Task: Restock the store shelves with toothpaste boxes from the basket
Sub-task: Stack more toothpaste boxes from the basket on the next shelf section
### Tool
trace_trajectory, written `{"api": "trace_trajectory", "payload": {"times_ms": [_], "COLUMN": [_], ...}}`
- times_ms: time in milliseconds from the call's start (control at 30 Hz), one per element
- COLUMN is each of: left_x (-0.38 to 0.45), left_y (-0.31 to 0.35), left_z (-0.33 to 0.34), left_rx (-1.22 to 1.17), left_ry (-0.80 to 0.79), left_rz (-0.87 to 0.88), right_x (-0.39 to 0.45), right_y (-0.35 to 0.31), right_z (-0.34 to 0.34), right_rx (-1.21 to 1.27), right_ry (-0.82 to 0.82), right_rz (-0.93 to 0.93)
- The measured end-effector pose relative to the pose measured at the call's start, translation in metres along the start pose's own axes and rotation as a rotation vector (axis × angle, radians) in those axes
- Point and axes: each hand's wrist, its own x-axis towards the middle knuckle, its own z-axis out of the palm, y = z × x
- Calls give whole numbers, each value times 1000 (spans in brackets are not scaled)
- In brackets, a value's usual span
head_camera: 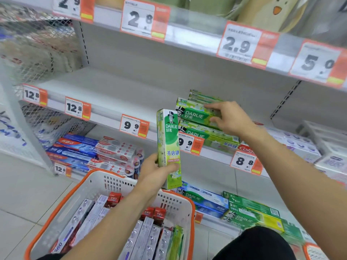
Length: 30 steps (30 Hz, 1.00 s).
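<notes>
Toothpaste box (169, 147), green Darlie, stood upright in the left hand (155, 170), gripped near its lower half with fingers wrapped round the front and thumb behind, held above the basket (90, 186) and in front of the middle shelf (105, 94) edge. Right hand (228, 119) reached to the stack (202, 124) of same green boxes lying flat on that shelf; fingers were stretched over the top box, thumb below at its front face, touching it; whether it actually gripped, could not tell. Stack sat right of centre, a few boxes high, more behind it.

Basket was white with orange rim, low in the head view, under the left forearm. Inside it lay silver-white boxes (142, 239) on end with red ends, plus one green box (176, 241) at the right wall.

Price tags (134, 125) reading 9.9 hung on the middle shelf edge, 12.8 tags further left, 8.8 to the right. Lower shelf left held blue and red-white boxes (90, 151). Bottom shelf right held blue and green Darlie boxes (244, 211). Upper shelf edge carried tags 2.8, 2.9, 5.0. Wire mesh panel (37, 49) at far left. Pale floor tiles beneath.
</notes>
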Motion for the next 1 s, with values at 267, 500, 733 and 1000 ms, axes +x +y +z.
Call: {"api": "trace_trajectory", "payload": {"times_ms": [267, 500, 733, 1000], "left_x": [6, 3, -6, -5], "left_y": [5, 9, 16, 7], "left_z": [-5, -6, -1, 0], "left_rx": [-87, -131, -231, 348], "left_ry": [-3, -45, -299, -204], "left_rz": [17, 34, 18, 254], "right_x": [-5, -20, -53, -71], "right_y": [24, 13, -42, -57], "right_z": [27, 22, 2, 26], "right_rx": [-156, -100, 901, 1151], "right_ry": [106, 215, -179, -184], "right_rz": [-25, -38, 173, 234]}}
